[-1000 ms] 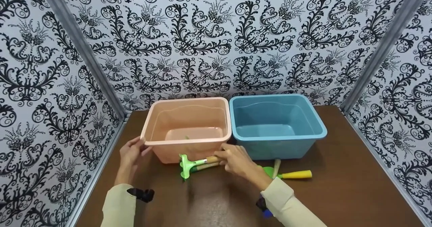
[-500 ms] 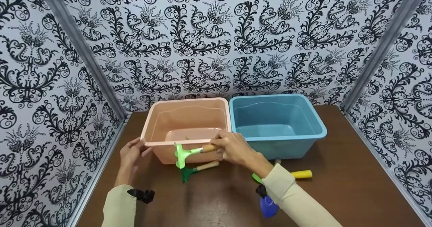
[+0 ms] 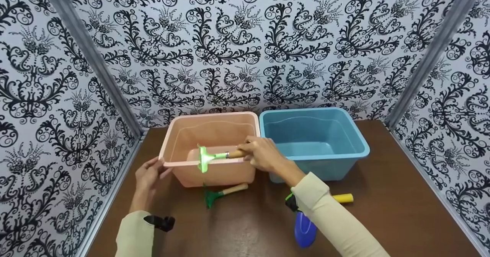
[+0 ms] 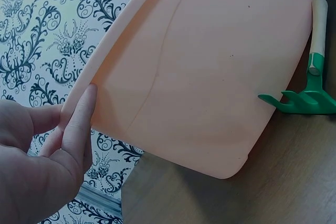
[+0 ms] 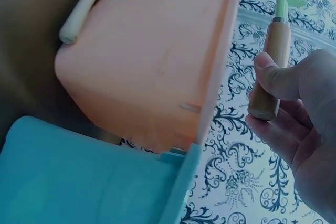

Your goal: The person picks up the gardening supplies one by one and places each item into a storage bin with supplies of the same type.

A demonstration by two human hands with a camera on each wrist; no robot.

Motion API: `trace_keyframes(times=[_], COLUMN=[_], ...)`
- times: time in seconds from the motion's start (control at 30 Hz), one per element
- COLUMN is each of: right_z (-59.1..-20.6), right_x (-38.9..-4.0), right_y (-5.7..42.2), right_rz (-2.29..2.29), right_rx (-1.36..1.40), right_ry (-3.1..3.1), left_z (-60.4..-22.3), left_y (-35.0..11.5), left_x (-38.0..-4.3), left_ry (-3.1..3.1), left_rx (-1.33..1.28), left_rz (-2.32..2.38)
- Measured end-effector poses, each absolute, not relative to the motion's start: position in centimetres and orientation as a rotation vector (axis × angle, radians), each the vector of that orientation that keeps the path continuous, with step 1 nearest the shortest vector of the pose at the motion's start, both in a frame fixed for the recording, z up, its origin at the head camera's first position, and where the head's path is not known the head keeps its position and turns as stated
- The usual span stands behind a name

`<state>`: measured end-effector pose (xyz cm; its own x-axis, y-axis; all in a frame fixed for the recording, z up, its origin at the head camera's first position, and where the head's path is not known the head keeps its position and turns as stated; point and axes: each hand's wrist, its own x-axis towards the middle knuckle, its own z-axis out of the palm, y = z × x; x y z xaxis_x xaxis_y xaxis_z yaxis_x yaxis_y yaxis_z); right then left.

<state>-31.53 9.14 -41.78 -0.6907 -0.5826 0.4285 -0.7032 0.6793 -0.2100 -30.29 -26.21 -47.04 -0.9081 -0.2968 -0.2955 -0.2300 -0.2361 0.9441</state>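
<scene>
My right hand (image 3: 264,155) grips the wooden handle of a light green hand rake (image 5: 273,45), thumb along one side. In the head view the rake's head overlaps the front rim of the peach tub (image 3: 218,174), raised at about rim height. My left hand (image 3: 148,177) pinches the tub's rim at its front left corner, thumb and fingers on either side, as the left wrist view shows. A dark green hand rake (image 4: 310,98) with a pale wooden handle lies on the table just in front of that tub.
A blue tub (image 3: 317,169) stands right beside the peach one. Partly under my right forearm lie a blue scoop-like blade (image 3: 305,232) and a yellow handle (image 3: 343,198) on the brown table (image 3: 249,226). Patterned walls enclose the back and sides.
My right hand has lifted the light green hand rake off the table and up to the peach tub's rim. The dark green rake stays lying there. My left hand keeps its place.
</scene>
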Motion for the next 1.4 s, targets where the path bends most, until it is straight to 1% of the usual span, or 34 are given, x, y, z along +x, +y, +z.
trace_keyframes(times=[0.17, 0.3, 0.57, 0.77, 0.97, 1.13, 1.4], right_z=[-40.2, -39.1, -38.4, -38.5, -38.9, -39.6, -41.2], right_x=[-32.7, -33.8, -35.3, -35.8, -35.8, -35.6, -35.7], right_y=[8.9, 8.7, 8.1, 7.3, 6.3, 5.6, 5.1], right_rz=[0.496, 0.452, 0.3, 0.263, 0.175, 0.073, 0.041], right_rx=[0.991, 0.952, 0.933, 0.933, 0.887, 0.865, 0.849], right_ry=[-2.623, -2.72, -2.79, -2.795, -2.825, -2.827, -2.857], left_z=[-47.0, -47.0, -47.0, -47.1, -47.1, -47.1, -47.0], left_y=[-26.3, -26.3, -26.2, -26.2, -26.2, -26.2, -26.0], left_x=[-30.2, -30.2, -30.3, -30.2, -30.3, -30.2, -30.3], left_ry=[-1.926, -1.95, -1.961, -1.949, -1.863, -1.838, -1.84], left_rx=[0.628, 0.652, 0.66, 0.686, 0.646, 0.628, 0.624], left_rz=[-2.343, -2.325, -2.311, -2.32, -2.377, -2.39, -2.394])
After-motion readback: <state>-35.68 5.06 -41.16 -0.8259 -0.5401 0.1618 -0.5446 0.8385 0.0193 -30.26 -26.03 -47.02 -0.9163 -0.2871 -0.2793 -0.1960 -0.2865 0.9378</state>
